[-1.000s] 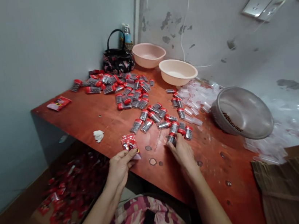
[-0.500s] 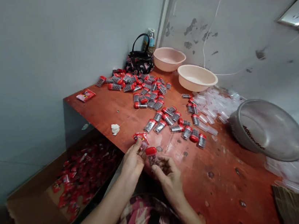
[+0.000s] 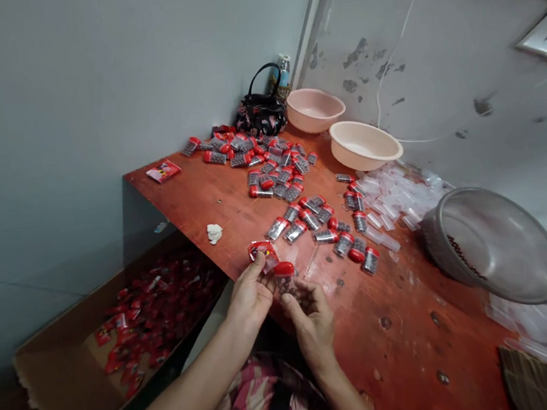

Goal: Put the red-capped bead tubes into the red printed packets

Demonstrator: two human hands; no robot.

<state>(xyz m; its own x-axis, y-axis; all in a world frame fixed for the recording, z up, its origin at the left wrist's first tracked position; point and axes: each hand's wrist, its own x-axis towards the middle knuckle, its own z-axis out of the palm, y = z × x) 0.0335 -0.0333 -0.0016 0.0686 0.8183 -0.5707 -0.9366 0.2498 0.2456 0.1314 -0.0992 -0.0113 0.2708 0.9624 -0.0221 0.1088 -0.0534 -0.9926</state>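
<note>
Over the table's front edge, my left hand [image 3: 251, 294] pinches a small red printed packet [image 3: 262, 252] between thumb and fingers. Close beside it, my right hand [image 3: 311, 317] is closed on a small clear bottle [image 3: 286, 278] with a red cap and dark round pieces inside. The bottle stands nearly upright, cap up, and its top is right by the packet; I cannot tell whether they touch. Several similar red-capped bottles [image 3: 325, 235] lie just beyond my hands, and a larger heap of them [image 3: 275, 164] lies farther back.
Clear empty tubes [image 3: 393, 196] are piled at the right, near a tilted grey basin [image 3: 511, 247]. Two pale basins [image 3: 364, 146], a black handbag [image 3: 261, 114] and a flask stand at the back. Below left, a cardboard box [image 3: 56, 395] holds many red packets. A crumpled tissue [image 3: 214, 233] lies near the edge.
The view has shifted slightly. My hands still hold the packet and the bottle, and the bottle's red cap is now a little higher and closer to the packet.
</note>
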